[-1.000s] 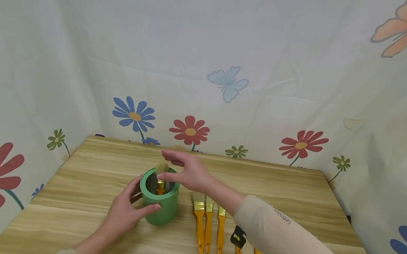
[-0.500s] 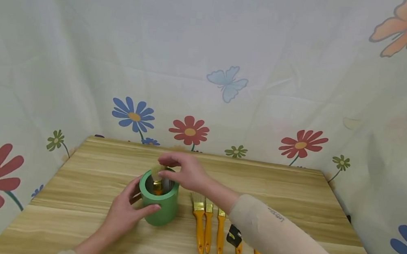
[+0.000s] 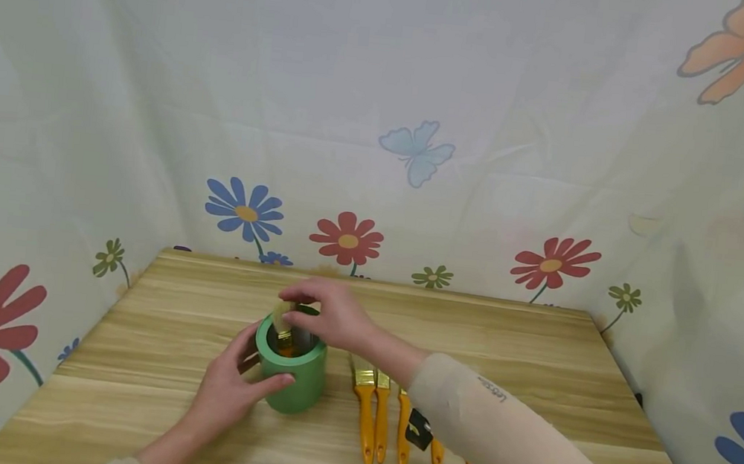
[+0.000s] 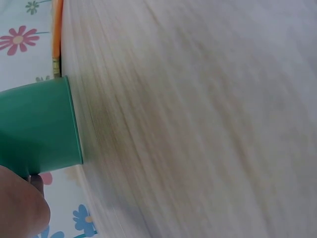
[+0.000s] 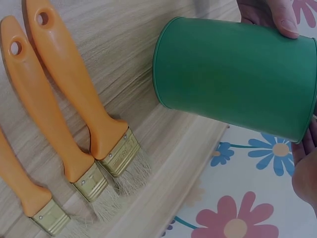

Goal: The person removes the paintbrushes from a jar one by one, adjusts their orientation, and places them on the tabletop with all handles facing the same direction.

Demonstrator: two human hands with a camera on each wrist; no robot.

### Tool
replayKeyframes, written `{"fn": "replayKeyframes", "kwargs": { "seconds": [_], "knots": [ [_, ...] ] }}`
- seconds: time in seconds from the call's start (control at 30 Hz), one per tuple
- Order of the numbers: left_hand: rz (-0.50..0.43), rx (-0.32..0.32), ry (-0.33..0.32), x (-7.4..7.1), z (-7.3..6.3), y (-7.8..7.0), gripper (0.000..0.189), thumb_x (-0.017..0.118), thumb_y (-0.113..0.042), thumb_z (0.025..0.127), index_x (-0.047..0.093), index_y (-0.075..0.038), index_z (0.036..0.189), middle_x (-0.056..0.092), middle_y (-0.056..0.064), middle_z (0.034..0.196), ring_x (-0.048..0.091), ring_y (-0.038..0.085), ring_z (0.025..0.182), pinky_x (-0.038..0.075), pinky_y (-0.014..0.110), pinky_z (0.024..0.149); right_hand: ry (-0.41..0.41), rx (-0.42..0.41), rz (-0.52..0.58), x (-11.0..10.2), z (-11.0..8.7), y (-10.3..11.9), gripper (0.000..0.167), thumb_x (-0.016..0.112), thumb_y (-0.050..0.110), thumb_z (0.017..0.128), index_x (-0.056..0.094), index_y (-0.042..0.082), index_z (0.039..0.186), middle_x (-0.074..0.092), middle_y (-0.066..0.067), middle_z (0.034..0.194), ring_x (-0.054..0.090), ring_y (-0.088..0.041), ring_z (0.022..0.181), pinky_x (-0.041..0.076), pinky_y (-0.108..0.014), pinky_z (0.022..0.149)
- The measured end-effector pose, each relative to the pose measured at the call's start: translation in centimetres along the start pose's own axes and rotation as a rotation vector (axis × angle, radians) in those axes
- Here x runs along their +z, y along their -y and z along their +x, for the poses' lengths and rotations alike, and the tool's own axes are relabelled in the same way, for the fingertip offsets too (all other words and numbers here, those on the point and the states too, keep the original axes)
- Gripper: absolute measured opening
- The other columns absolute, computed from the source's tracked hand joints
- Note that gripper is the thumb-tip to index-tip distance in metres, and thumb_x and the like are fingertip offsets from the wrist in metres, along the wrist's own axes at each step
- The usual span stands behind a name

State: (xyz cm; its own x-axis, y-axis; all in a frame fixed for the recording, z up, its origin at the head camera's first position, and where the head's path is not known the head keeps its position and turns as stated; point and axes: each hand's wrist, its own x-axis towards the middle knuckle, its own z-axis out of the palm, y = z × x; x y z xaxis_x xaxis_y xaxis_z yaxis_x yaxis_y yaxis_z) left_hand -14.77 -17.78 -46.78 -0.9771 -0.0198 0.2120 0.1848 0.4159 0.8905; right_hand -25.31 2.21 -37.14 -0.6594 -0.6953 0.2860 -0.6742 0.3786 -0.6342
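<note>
A green cylindrical pot [image 3: 297, 385] stands upright on the left half of the wooden table. My left hand [image 3: 227, 390] holds its side, thumb across the front and fingers behind. Over the mouth, my right hand [image 3: 334, 318] pinches the pale bristles of a paintbrush [image 3: 284, 337]; the brush leans inside with its bristles up and its orange handle down, mostly hidden by the wall. In the right wrist view, the pot [image 5: 233, 74] shows with the left thumb [image 5: 286, 20] against its side. The left wrist view has the pot's lower side [image 4: 39, 124].
Right of the pot lie several more paintbrushes [image 3: 364, 425] in a row, orange handles toward the front; the right sleeve [image 3: 495, 416] covers some of them. A small black piece [image 3: 419, 429] hangs below that sleeve. A flowered cloth [image 3: 483, 198] encloses the table's back and sides.
My right hand has shifted slightly left and down, tilting the paintbrush toward the pot's left rim and lower into it. The left hand and pot have stayed in place.
</note>
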Motion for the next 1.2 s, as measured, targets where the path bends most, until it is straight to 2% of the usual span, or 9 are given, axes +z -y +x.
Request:
{"fn": "replayKeyframes", "kwargs": {
  "seconds": [0.2,0.33,0.43,0.73,1.0,1.2],
  "knots": [
    [-0.003,-0.003,0.004,0.0,0.2,-0.1,0.092,0.094,-0.033,0.084,0.045,-0.017,0.160,0.054,0.010,0.158,0.056,0.038,0.142,0.051,0.057,0.115,-0.027,-0.006,0.033,0.1,0.2,-0.2,0.028,0.078,0.015,0.100,0.077,0.010,0.127,0.077,-0.001,0.120,0.071,-0.009,0.109,0.062,-0.030,0.100],
    [-0.004,-0.005,0.009,-0.1,0.3,-0.2,0.091,0.095,-0.034,0.084,0.045,-0.019,0.159,0.055,0.009,0.158,0.056,0.037,0.141,0.052,0.057,0.115,-0.043,-0.005,0.043,0.0,0.2,-0.1,0.022,0.079,0.015,0.100,0.078,0.013,0.121,0.077,0.003,0.112,0.069,-0.005,0.102,0.060,-0.018,0.093],
    [-0.003,-0.010,0.013,-0.1,0.4,-0.3,0.091,0.094,-0.035,0.084,0.045,-0.019,0.159,0.054,0.009,0.158,0.056,0.037,0.141,0.052,0.057,0.115,-0.052,-0.007,0.049,-0.1,0.2,0.1,0.018,0.079,0.015,0.100,0.079,0.014,0.118,0.077,0.005,0.109,0.068,-0.003,0.099,0.059,-0.014,0.090],
    [0.010,-0.045,0.030,-0.4,0.9,-0.2,0.095,0.094,-0.042,0.083,0.043,-0.022,0.161,0.053,0.006,0.159,0.054,0.036,0.143,0.051,0.056,0.117,-0.126,-0.015,0.128,-1.5,0.2,1.0,0.014,0.077,0.012,0.101,0.080,0.011,0.114,0.078,0.001,0.105,0.069,-0.005,0.094,0.062,-0.021,0.087],
    [0.006,-0.034,0.021,-0.3,0.9,0.1,0.096,0.095,-0.040,0.082,0.044,-0.019,0.160,0.054,0.006,0.158,0.055,0.037,0.143,0.050,0.056,0.117,-0.229,-0.033,0.205,-3.8,-0.2,1.7,0.015,0.080,0.006,0.097,0.080,0.004,0.112,0.080,-0.009,0.105,0.074,-0.012,0.093,0.064,-0.021,0.084],
    [0.009,-0.025,0.017,-0.2,0.7,0.2,0.097,0.095,-0.041,0.082,0.043,-0.018,0.161,0.054,0.007,0.158,0.055,0.037,0.143,0.050,0.055,0.117,-0.292,-0.011,0.229,-6.0,-0.8,2.2,0.016,0.080,0.008,0.097,0.079,0.004,0.112,0.079,-0.008,0.105,0.074,-0.013,0.091,0.067,-0.032,0.085]
  ]
}}
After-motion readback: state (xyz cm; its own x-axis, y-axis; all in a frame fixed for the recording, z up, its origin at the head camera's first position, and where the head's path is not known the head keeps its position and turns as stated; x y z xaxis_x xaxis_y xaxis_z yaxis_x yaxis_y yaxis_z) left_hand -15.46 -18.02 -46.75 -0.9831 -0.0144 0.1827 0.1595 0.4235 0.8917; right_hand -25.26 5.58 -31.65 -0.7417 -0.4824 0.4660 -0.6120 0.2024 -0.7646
